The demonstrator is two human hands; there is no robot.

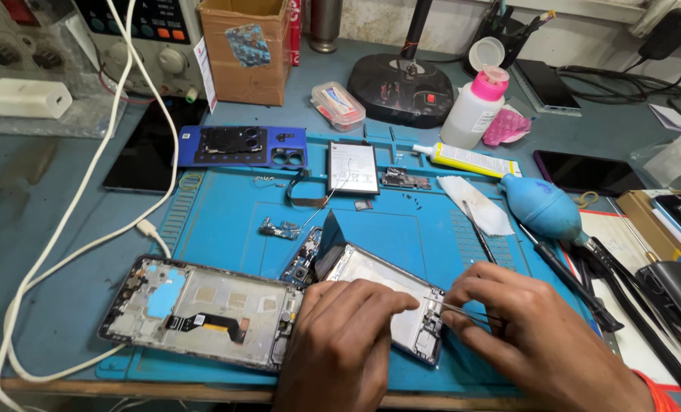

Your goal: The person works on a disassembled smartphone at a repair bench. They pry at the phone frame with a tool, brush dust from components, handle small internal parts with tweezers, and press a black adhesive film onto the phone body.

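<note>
1. The left hand lies flat over the near end of an opened phone frame on the blue work mat, fingers pressed down on it; its grip is closed on the frame, pinning it in place.
2. The right hand pinches a pair of thin metal tweezers, grip closed on them, with the tips pointing left at the frame's right edge.
3. That frame sits tilted near the mat's front middle, with a dark flap standing up at its far corner.
4. Just to its left lies a second opened phone body, showing a pale blue patch and an orange-black flex strip.
5. Further back on the mat are a blue rear cover, a flat battery and small circuit parts.
6. To the right lie a blue air blower, a glue tube and a white cloth.
7. A white cable loops over the tabletop on the left.
</note>
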